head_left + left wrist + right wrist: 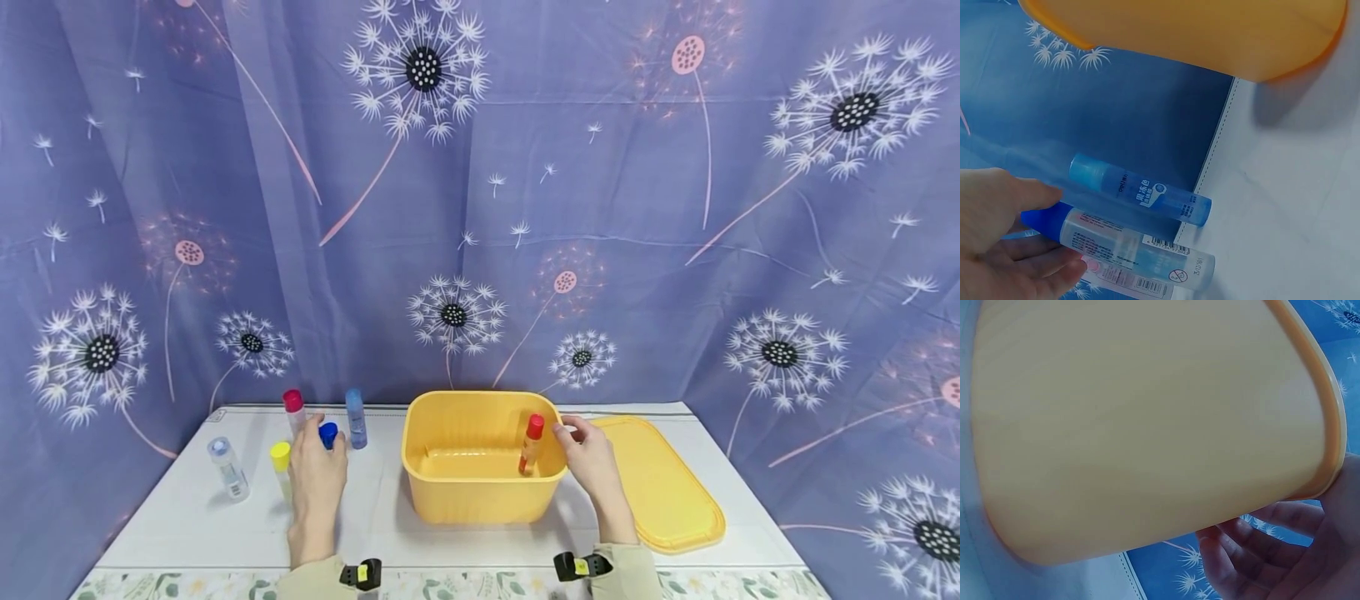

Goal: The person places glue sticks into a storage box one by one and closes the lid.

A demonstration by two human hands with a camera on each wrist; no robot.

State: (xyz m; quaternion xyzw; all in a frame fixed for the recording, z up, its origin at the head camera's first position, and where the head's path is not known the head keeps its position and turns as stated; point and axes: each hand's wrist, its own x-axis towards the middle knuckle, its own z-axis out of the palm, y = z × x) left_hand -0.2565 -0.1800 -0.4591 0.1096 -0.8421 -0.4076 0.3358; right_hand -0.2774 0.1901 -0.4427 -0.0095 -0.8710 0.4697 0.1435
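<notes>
Yellow box (483,502) stands mouth up, long axis left to right; orange-yellow lid (667,487) lies at its right. Right hand (591,462) pinches the box's right rim. Left hand (318,483) grips by its cap the upright blue-capped bottle (1138,247), left of the box; light-blue bottle (357,421) stands close.

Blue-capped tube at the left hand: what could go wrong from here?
The left hand is at the cap of the blue-capped tube; a loose cap might come off in a lift.

The yellow-capped tube stands right beside that hand and could get knocked over.

The right hand is at the rim of the yellow box; a tug might topple the red-capped tube inside.
</notes>
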